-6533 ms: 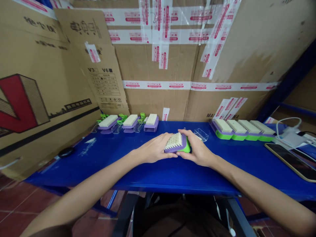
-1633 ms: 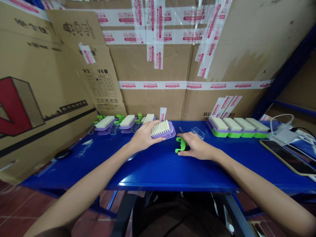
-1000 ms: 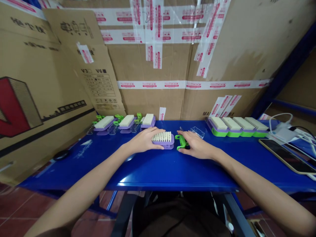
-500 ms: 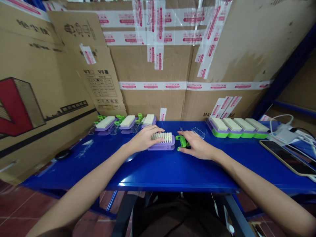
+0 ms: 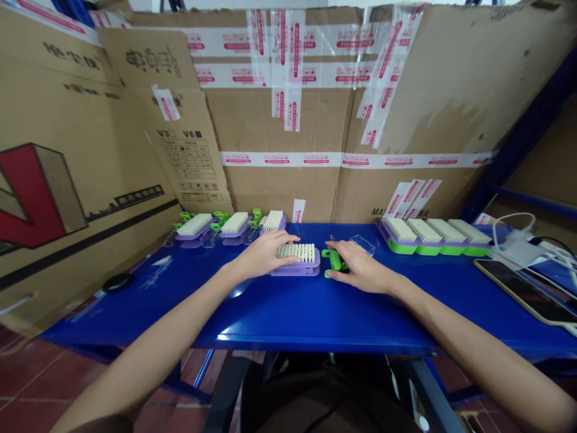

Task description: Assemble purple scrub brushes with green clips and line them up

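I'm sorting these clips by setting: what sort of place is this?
Probably a small packing or assembly bench in a storeroom. Taped cardboard cartons wall in a blue table, and rows of purple and green brushes line its back while the hands work on another brush.
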Action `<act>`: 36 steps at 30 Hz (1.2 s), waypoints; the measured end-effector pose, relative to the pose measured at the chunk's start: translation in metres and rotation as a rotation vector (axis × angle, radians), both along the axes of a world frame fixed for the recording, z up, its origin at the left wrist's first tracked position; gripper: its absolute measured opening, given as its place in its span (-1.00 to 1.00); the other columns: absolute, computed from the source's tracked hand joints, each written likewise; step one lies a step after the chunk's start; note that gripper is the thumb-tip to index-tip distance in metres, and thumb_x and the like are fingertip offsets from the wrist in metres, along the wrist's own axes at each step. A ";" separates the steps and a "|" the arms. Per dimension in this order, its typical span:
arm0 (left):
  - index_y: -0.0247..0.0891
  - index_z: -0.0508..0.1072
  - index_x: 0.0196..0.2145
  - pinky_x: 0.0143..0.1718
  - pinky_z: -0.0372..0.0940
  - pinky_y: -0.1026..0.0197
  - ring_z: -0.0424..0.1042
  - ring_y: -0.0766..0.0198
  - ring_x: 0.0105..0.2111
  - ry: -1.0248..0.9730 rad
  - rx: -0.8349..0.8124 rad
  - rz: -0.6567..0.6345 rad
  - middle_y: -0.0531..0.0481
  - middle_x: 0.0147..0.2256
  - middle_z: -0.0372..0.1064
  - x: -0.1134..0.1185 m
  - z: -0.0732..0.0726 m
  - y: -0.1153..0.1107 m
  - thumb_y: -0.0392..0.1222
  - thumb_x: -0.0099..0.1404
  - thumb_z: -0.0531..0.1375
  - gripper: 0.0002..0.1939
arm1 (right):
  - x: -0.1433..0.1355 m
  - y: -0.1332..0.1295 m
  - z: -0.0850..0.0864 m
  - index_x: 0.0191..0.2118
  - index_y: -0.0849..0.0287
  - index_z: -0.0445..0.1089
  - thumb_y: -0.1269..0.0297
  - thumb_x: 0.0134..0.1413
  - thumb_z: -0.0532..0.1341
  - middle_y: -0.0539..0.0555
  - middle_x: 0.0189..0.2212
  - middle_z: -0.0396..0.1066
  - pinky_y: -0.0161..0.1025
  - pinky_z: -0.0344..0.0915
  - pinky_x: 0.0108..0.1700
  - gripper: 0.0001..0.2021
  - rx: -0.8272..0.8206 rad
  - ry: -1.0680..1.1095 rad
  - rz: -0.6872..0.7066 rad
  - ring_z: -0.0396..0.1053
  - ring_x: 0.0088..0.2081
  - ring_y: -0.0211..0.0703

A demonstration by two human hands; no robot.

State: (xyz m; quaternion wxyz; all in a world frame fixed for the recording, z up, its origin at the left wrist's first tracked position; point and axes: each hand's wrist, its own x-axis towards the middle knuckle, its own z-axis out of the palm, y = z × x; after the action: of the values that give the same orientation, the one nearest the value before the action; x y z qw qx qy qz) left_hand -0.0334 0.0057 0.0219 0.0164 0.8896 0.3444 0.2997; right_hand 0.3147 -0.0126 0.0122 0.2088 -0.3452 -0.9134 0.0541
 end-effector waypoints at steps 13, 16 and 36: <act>-0.12 0.62 0.14 0.18 0.44 -0.13 0.62 0.02 0.02 -0.094 0.157 0.025 -0.11 -0.04 0.66 0.000 0.009 -0.003 0.01 0.71 0.13 -0.68 | -0.001 -0.001 0.002 0.53 0.15 0.25 -0.16 0.48 0.32 0.40 0.38 0.44 0.46 0.38 0.40 -0.26 -0.007 -0.008 -0.006 0.43 0.38 0.45; -0.16 0.63 0.11 0.15 0.43 -0.11 0.61 0.01 0.00 -0.123 0.211 0.144 -0.13 -0.05 0.67 -0.001 0.011 -0.002 -0.10 0.73 0.04 -0.64 | -0.001 -0.001 0.002 0.53 0.15 0.24 -0.15 0.48 0.32 0.39 0.39 0.43 0.46 0.36 0.42 -0.27 -0.005 -0.007 -0.008 0.42 0.39 0.44; -0.17 0.72 -0.15 -0.02 0.49 0.00 0.68 0.01 -0.11 -0.194 -0.261 0.276 -0.07 -0.11 0.75 -0.010 0.005 0.012 0.14 0.52 0.26 -0.64 | 0.000 -0.002 0.004 0.57 0.16 0.18 -0.17 0.49 0.30 0.42 0.44 0.37 0.46 0.37 0.42 -0.23 -0.011 -0.010 -0.004 0.39 0.41 0.46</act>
State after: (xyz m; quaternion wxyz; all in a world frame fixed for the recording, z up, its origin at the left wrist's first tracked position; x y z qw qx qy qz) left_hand -0.0433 0.0173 0.0270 0.1234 0.7914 0.4955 0.3360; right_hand 0.3147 -0.0149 0.0162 0.2023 -0.3484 -0.9135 0.0572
